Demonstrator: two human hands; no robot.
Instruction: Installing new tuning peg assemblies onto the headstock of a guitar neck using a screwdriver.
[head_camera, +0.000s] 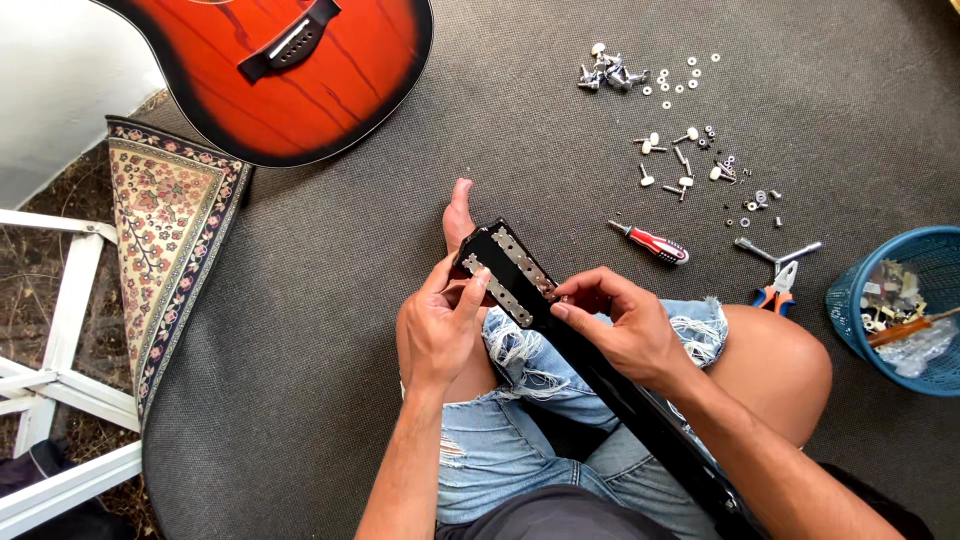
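Note:
A black guitar neck (610, 385) lies across my lap, its headstock (503, 265) pointing away from me with two metal tuner plates along its edges. My left hand (440, 325) grips the headstock from the left side, thumb on the near plate. My right hand (615, 325) pinches a small metal part at the headstock's right edge. My bare foot (458, 212) shows just beyond the headstock.
An orange-red acoustic guitar body (290, 70) lies at the top left on the grey carpet (330, 260). Loose tuning pegs, washers and screws (680, 150), a red screwdriver (652, 243), a wrench (775, 253) and pliers (780, 285) lie to the right. A blue basket (900, 310) stands at right; a patterned rug (165, 230) and white frame (60, 380) at left.

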